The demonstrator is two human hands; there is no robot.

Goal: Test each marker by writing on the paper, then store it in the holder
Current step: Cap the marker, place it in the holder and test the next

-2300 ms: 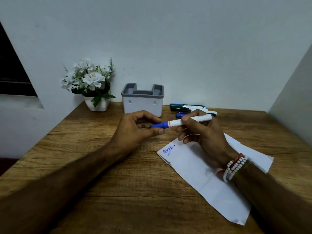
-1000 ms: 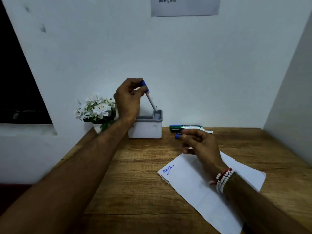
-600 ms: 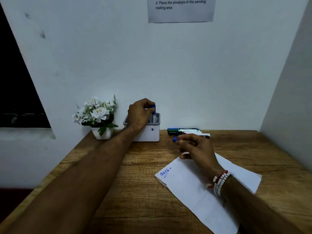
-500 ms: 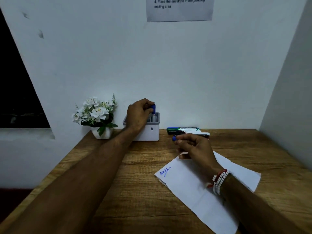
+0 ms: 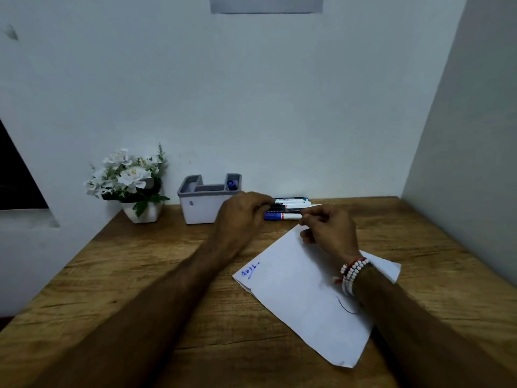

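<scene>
On the wooden desk a white paper (image 5: 302,292) carries a blue scribble (image 5: 249,271) near its left corner. A grey-rimmed white holder (image 5: 200,211) stands at the back, the blue cap of a stored marker (image 5: 231,184) showing in its right slot. Beside it lies a small pile of markers (image 5: 293,201), with a blue-capped marker (image 5: 279,217) nearest me. My left hand (image 5: 240,217) pinches the cap end of a black marker (image 5: 279,209) in the pile. My right hand (image 5: 328,231), with bead bracelets at the wrist, pinches that marker's other end, as far as I can see.
A white pot of white flowers (image 5: 131,189) stands left of the holder. The back wall bears a sheet of paper (image 5: 265,4) at the top. A side wall (image 5: 461,163) closes the desk's right edge, and a dark window opening is at far left.
My left hand pushed the blue marker down into the holder, let go and came over to the marker pile. My right hand stayed at the pile. The view tilted down.
</scene>
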